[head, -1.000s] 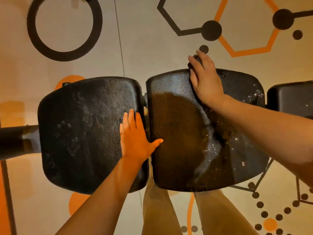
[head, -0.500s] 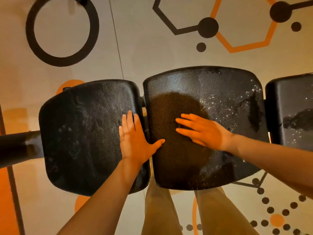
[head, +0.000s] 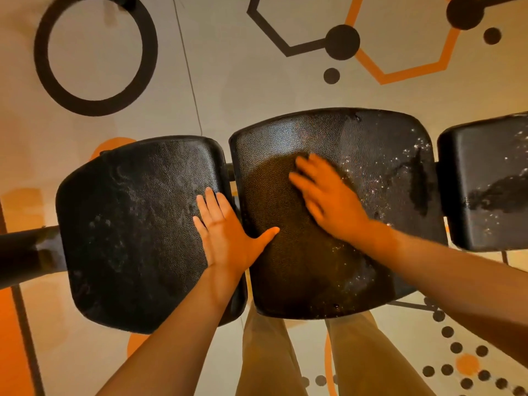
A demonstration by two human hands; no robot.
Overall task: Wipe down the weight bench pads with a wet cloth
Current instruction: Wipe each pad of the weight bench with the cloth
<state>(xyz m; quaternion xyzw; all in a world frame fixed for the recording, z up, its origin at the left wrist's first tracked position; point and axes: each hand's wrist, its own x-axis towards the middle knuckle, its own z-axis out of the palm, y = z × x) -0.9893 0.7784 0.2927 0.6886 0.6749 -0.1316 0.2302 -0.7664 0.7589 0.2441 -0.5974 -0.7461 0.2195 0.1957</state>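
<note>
Bracing flat and open on the left pad [head: 128,224], the left hand [head: 225,235] steadies; the right hand [head: 328,201], fingers spread, presses the middle pad [head: 371,155], no cloth visible.

head view, straight down, close

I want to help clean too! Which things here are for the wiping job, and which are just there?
For the job:
- middle pad, under the right hand
- left pad, with the left hand flat on it
- right pad, with wet patches
- no cloth shows in this picture

Just there:
- patterned floor
- black bar
- person's legs
</note>
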